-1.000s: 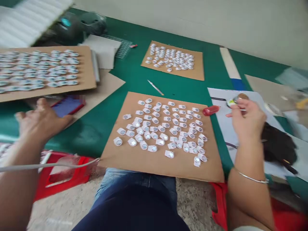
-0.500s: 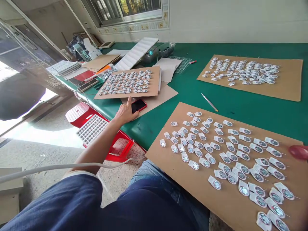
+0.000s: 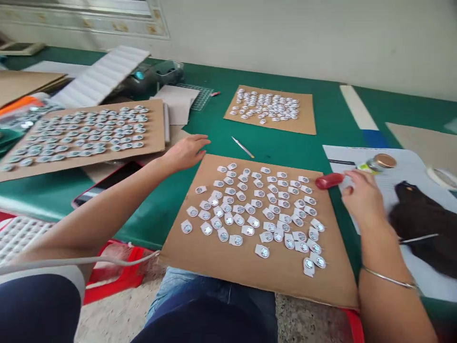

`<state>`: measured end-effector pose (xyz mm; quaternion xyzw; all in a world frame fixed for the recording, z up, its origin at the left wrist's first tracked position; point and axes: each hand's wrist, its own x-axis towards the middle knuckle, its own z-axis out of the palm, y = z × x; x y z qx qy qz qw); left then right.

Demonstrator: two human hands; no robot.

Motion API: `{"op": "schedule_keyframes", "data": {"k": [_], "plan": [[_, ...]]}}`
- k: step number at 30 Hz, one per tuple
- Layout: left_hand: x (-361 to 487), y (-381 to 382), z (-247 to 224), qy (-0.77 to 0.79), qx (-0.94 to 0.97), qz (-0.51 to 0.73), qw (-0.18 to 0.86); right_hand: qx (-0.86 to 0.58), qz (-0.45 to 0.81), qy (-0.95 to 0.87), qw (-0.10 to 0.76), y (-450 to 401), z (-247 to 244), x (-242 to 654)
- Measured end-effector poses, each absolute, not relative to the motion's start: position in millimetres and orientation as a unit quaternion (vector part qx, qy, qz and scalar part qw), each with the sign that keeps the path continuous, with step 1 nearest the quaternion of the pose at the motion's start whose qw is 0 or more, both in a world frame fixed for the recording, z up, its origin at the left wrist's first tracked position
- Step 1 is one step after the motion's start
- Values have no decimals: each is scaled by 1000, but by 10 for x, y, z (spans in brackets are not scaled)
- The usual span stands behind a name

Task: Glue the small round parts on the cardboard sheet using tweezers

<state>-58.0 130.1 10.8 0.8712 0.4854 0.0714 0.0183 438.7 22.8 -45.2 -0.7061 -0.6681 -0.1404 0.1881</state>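
Note:
A brown cardboard sheet (image 3: 221,262) lies at the table's front edge, bearing many small white tags with shiny round centres (image 3: 263,251). My left hand (image 3: 187,151), fingers apart and holding nothing, is over the green table by the sheet's upper left corner. On the right, my right hand (image 3: 362,195) has its fingers curled beside a red object (image 3: 329,181) lying at the sheet's right edge; whether they grip its end is unclear. A pen-like tool (image 3: 243,147) rests beyond the sheet.
Another tag-covered cardboard (image 3: 155,126) is at the left, near a phone (image 3: 107,183). A third (image 3: 306,114) lies farther back. On the right are a glass jar (image 3: 384,162), white paper (image 3: 364,162), dark cloth (image 3: 428,228) and a tape roll (image 3: 442,177).
The view has swung right. My left hand has left the phone and moved toward the near cardboard. My right hand and the items at the right have come into view.

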Motion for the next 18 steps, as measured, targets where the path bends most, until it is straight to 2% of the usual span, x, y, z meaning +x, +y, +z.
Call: {"op": "schedule_keyframes", "data": {"k": [6, 10, 14, 16, 18], "plan": [[354, 2133, -80, 373, 927, -36, 25, -673, -145, -717, 109, 229, -445, 4192], [590, 2315, -176, 342, 936, -76, 35, -650, -161, -741, 56, 281, -403, 4111], [604, 2342, -184, 340, 933, -119, -18, -650, -160, -742, 36, 337, -376, 4062], [559, 2310, -160, 363, 927, -92, -31, -654, -160, -739, 32, 336, -375, 4058], [505, 2239, -116, 408, 913, 20, -12, -662, -170, -729, 38, 317, -374, 4073]]}}
